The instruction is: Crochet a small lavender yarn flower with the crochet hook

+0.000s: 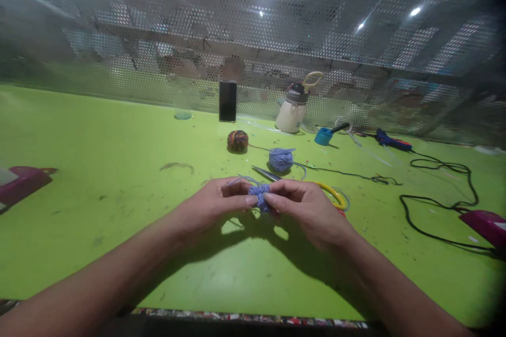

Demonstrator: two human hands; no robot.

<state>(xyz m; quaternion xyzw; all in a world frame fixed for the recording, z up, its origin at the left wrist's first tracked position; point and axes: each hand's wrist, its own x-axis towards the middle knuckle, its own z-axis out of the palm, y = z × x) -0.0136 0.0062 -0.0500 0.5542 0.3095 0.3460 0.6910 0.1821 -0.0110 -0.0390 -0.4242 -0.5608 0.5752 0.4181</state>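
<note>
Between my two hands, above the green table, is a small blue-violet crocheted yarn piece (260, 196) with a lobed outline. My left hand (221, 201) pinches its left edge between thumb and fingers. On the right edge, the thumb and fingertips of my right hand (304, 208) press on it. A loose strand of the same yarn curls up over my left fingers. Just beyond my hands lies a ball of blue-violet yarn (281, 160). Scissors with a yellow handle (332, 195) lie partly hidden behind my right hand, their blades pointing left.
Farther back on the green table (98, 168) are a multicoloured yarn ball (237, 140), an upright black phone (227, 101), a cream bottle (291, 110) and a blue cup-shaped thing (323, 136). A blue glue gun (391, 140) with a black cord (443, 205) lies right. A perforated screen stands behind.
</note>
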